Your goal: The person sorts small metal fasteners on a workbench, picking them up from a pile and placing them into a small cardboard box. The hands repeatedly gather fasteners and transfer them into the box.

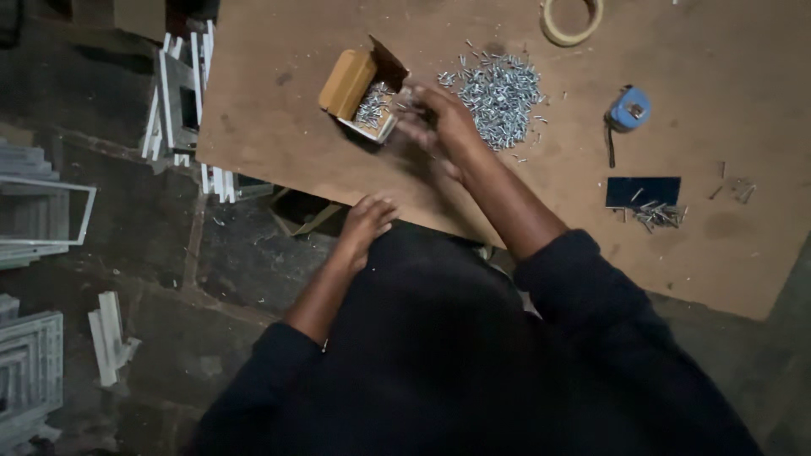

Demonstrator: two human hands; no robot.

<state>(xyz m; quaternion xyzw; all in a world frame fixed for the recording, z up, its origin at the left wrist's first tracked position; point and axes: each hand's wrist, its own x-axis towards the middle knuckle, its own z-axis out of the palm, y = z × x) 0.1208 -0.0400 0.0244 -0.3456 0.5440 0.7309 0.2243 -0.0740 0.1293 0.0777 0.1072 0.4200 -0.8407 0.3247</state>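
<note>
A small open cardboard box (359, 84) holding several silver screws lies on the brown board (296, 143). My right hand (439, 122) is blurred, right beside the box's open end, fingers curled; small screws seem pinched at the fingertips, though the blur hides what it holds. A loose pile of silver screws (500, 93) lies just right of that hand. My left hand (366, 224) rests at the board's near edge, above my dark lap, fingers loosely apart and holding nothing.
A roll of tape (572, 21) sits at the board's far edge. A blue tape measure (629, 110), a dark rectangular plate (642, 192) and a few screws (659, 215) lie to the right. White frames (182, 93) lean left of the board; more frames (34, 211) lie on the floor.
</note>
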